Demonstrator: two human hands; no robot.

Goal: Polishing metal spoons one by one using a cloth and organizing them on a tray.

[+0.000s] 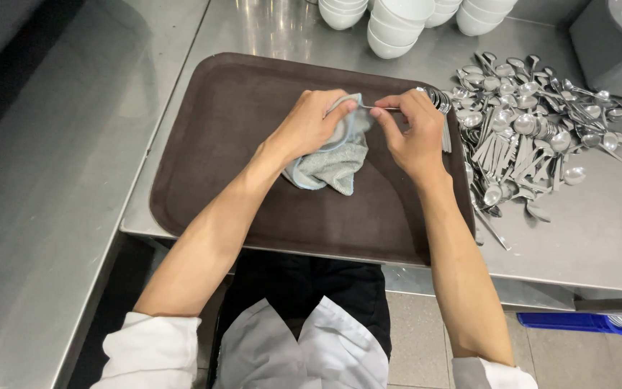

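The left hand (309,124) bunches a soft grey cloth (332,160) around a spoon (377,108); the right hand (413,133) has its grip pinched on the thin steel handle, above the brown tray (210,144). Shiny loose spoons (534,137) heap right of it.

We're looking at a brushed stainless steel counter (613,238). Sitting right on it: a dark brown rectangular plastic tray (217,130), a messy heap of shiny metal spoons (534,137) just beside the tray, and stacked white ceramic bowls (397,21) along the back edge.
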